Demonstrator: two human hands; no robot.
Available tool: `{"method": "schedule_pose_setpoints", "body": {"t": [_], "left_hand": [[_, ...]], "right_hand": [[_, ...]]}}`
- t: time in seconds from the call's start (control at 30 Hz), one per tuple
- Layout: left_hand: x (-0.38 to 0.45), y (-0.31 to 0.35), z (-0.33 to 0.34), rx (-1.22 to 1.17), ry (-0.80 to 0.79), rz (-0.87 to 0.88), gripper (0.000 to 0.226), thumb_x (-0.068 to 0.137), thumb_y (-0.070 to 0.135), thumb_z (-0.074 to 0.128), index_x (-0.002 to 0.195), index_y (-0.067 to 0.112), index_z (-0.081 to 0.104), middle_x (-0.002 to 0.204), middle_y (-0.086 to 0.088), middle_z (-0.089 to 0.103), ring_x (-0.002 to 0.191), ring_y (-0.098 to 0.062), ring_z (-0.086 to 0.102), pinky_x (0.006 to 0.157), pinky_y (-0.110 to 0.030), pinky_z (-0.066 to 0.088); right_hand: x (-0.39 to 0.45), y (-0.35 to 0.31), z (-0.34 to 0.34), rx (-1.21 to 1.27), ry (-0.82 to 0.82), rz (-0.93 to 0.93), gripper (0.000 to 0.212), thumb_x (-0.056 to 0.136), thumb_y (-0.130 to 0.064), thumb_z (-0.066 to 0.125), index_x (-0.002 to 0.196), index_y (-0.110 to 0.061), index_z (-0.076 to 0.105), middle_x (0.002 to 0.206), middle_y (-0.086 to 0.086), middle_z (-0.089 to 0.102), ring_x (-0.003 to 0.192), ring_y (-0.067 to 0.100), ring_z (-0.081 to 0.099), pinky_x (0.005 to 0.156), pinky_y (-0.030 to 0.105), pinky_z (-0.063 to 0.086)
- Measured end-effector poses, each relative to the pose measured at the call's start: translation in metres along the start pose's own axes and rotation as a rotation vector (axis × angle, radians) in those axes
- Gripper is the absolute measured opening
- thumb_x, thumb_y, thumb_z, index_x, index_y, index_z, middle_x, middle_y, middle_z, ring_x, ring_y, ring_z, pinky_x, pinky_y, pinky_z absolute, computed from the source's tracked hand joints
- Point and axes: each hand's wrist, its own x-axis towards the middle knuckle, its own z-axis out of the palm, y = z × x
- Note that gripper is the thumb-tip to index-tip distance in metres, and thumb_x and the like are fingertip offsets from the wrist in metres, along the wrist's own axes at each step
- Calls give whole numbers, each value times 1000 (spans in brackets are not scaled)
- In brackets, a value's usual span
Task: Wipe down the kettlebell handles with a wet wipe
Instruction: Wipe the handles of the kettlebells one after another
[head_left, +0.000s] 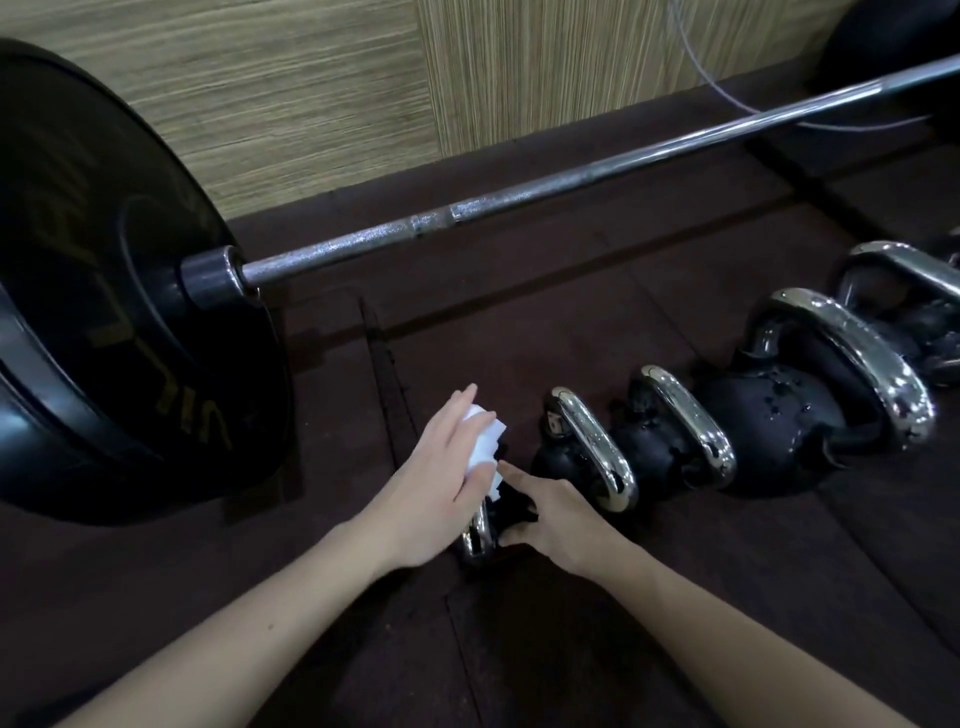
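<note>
Five black kettlebells sit in one row on the dark floor (571, 322), and the left hand (436, 483) presses one white wipe (483, 447) onto the nearest kettlebell's handle (477, 540) while the right hand (550, 514) grips its body.

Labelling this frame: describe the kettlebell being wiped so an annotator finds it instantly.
Find the big black barbell plate at left; a row of chrome-handled kettlebells runs rightward across the dark floor. Take the nearest kettlebell, the only one under the hands, left hand pressing a white wipe on its handle.
</note>
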Motion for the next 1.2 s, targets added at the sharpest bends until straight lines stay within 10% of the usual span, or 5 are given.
{"method": "schedule_pose_setpoints", "body": {"t": [0.23,0.4,0.57,0.8,1.2], "left_hand": [[-73,-5,40,501,8,349,63,105,27,49,162,11,28,174,-9,10,161,-31,4,127,-50,18],[-18,-4,17,-70,91,-42,61,112,37,37,166,23,12,174,10,-6,159,-6,-4,130,-32,5],[28,-8,-9,-516,-92,-346,41,101,52,33,138,55,48,148,27,45,137,-4,46,115,-31,31],[-68,21,44,37,63,3,76,111,29,38,163,23,-18,166,12,-35,156,-4,-21,127,-27,0],[36,-1,-12,-310,-89,-385,62,110,46,29,166,27,11,174,6,7,159,-9,3,128,-31,7]], "right_hand": [[-2,-2,-1,-10,8,-27,81,88,-23,77,155,-42,35,158,-15,41,143,6,40,117,25,36],[2,-2,1,-31,25,9,98,73,-27,85,154,-45,34,150,-8,54,139,11,48,118,36,40],[2,-4,-1,-19,13,5,100,76,-21,89,156,-39,33,157,-12,45,145,6,41,121,33,36],[1,-1,-2,-40,26,3,90,80,-21,82,155,-42,36,154,-7,48,135,13,48,114,30,41],[2,-2,0,-9,21,31,98,79,-21,87,154,-49,30,157,-14,43,143,9,42,119,33,39]]}}
